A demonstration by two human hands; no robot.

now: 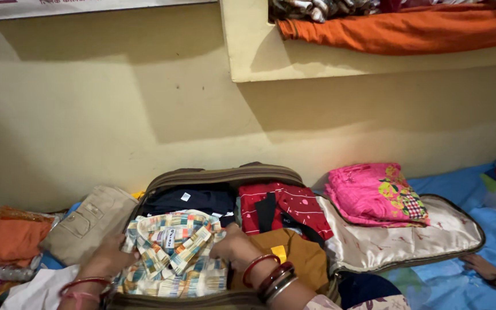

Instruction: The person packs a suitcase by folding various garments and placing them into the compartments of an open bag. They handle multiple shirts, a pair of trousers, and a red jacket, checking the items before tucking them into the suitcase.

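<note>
An open suitcase [225, 175] lies on the bed against a yellow wall. My left hand [110, 255] and my right hand [236, 248] press on either side of a folded multicoloured checked shirt [173, 252] in its left half. Behind the shirt lies a dark navy garment [193, 201]. To the right sit a red patterned garment [285, 209] and a mustard-brown one [294, 252]. Both wrists wear red bangles.
The suitcase lid [409, 241] lies flat to the right with folded pink clothes [374, 192] on it. Beige trousers [90, 224] and orange fabric [7, 235] sit at left. Another person's hand [483, 268] rests on the blue sheet at lower right. An orange cloth [403, 28] hangs from a wall shelf.
</note>
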